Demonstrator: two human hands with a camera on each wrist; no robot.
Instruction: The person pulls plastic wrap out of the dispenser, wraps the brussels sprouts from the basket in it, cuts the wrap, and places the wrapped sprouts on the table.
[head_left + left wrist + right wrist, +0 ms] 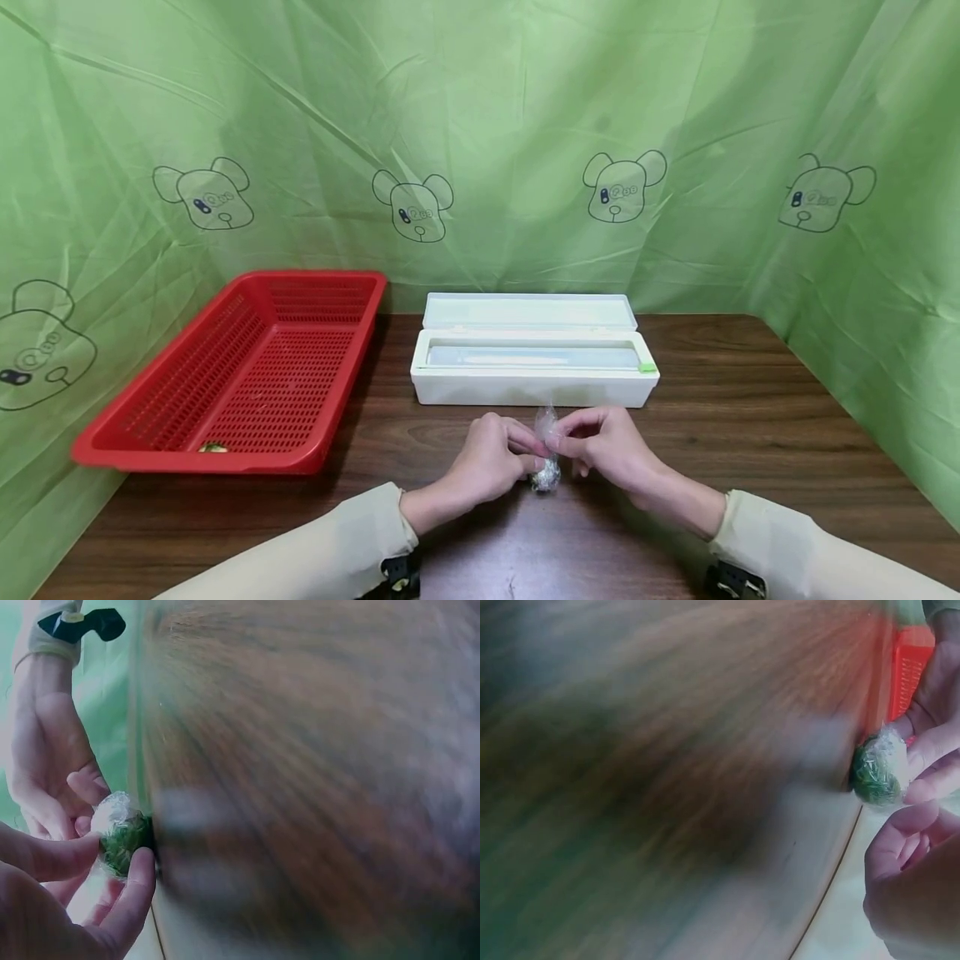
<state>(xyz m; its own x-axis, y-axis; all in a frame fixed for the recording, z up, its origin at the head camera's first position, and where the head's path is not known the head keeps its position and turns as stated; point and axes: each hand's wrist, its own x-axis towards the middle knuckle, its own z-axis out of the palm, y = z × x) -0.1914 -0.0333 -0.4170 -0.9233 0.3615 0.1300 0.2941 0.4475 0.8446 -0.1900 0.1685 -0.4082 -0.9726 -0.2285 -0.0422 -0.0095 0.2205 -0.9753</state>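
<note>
Green cloth [510,100], printed with outlined animal heads [626,187], hangs in folds behind and to both sides of a wooden table [720,367]. On the table we see a white box [525,389], which we take as our landmark; its lid [528,312] is folded back on the far side, a long pale strip [532,357] lies inside it, and a small green tab [647,367] sits at the right end of its front rim.

Just in front of the box, a little right of its middle, we find a small bundle [547,476] in clear film [546,419]. Both wrist views show us dark green and white through the shiny wrap, and the film gathers into a tuft that points toward the box. The left hand [486,463] grips the bundle between thumb and fingers, while the right hand [617,450] pinches the tuft at its base, thumb against forefinger. We cannot tell whether the bundle touches the table.

Left of the box we see a red basket [318,457], with a small green and pale piece [213,447] at its near wall. Pale sleeves [337,542] and black straps [735,579] show at both wrists, nearer us than the box.
</note>
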